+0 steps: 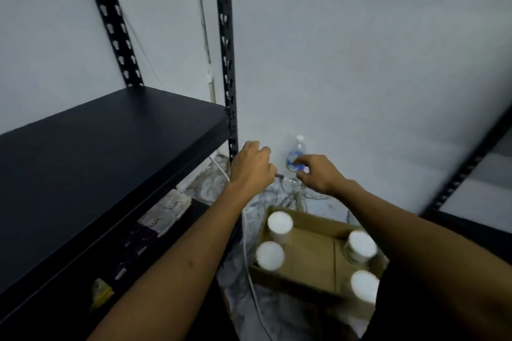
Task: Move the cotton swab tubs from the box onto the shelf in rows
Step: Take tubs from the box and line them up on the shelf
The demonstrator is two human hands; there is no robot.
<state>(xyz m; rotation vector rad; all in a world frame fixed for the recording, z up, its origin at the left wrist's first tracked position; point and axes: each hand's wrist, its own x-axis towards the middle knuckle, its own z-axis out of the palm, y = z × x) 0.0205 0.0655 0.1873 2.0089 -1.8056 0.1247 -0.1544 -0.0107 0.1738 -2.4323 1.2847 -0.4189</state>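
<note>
The black shelf (110,130) at left is bare; four white-lidded tubs (279,223) sit in the box (313,257), lower right. Left hand (250,165) and right hand (318,174) hover above, fingers loosely curled, holding nothing.

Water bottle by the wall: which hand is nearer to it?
Right. The right hand overlaps the water bottle in view, fingertips at its label; whether it touches is unclear. The left hand hangs to the bottle's left, apart.

Matt black shelf (110,130), brown cardboard box (313,263)
</note>
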